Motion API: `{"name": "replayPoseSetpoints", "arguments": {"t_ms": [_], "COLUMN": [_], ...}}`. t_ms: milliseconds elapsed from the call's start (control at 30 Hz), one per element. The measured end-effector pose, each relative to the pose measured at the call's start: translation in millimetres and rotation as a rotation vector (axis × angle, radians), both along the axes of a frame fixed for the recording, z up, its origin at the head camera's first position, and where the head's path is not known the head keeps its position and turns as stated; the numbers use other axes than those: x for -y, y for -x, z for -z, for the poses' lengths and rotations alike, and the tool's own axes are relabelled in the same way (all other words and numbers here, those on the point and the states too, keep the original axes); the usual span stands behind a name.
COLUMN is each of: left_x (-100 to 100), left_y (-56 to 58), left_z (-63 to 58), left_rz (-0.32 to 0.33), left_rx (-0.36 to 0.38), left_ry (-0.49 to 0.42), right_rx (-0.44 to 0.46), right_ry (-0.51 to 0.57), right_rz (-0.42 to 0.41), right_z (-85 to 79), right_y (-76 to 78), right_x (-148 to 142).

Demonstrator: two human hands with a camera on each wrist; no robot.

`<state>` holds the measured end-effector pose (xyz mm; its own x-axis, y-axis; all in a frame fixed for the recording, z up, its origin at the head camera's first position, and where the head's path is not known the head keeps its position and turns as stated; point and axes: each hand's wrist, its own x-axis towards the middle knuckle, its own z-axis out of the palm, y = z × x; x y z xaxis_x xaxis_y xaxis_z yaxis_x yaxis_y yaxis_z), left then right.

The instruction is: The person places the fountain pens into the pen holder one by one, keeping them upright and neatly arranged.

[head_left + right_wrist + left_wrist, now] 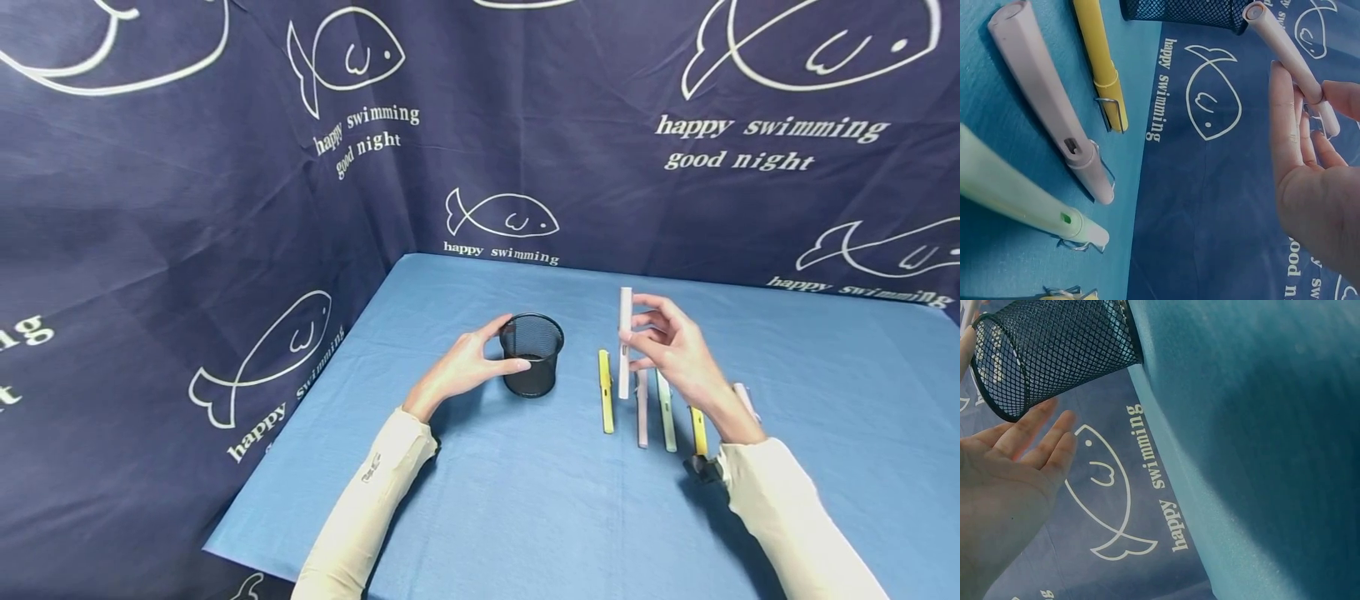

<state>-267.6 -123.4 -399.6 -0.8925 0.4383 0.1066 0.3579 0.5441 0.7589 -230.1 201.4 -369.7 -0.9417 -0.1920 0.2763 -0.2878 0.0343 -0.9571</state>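
My left hand (pixel 468 364) holds a black mesh pen cup (pixel 531 379) by its sides, thumb on the near side and a finger at the rim. In the left wrist view the cup (pixel 1066 350) stands on the cloth between thumb and fingers. With thumb and fingertips, my right hand (pixel 667 342) pinches a pale pink fountain pen (pixel 625 321) held upright above the table. The right wrist view shows this pen (pixel 1288 53) with its clip by the fingers. Below that hand lie a yellow pen (pixel 606 396), a pinkish pen (pixel 642 412) and a light green pen (pixel 666 417).
Another yellow pen (pixel 698 429) and a pale pen (pixel 742 398) lie partly hidden by the right wrist. Blue cloth (pixel 487 500) covers the table. Dark blue fabric (pixel 600 167) with white fish and lettering hangs behind and to the left.
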Motion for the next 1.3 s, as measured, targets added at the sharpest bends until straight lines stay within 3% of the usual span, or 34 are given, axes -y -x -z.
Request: {"name": "replayPoseSetpoints", "arguments": {"t_ms": [733, 1300], "left_x": [-1.7, 0.5], "left_y": [-0.9, -2.4], "left_z": [0.9, 1.7], "left_rz": [0.000, -0.006], "left_rx": [-0.008, 0.010], "left_ry": [-0.011, -0.009], "right_rx": [-0.010, -0.033], "right_ry": [-0.127, -0.063], "right_rz": [0.027, 0.005], "right_z": [-9.0, -7.9], "right_y": [2.0, 7.4], "right_x": [10.7, 22.4]}}
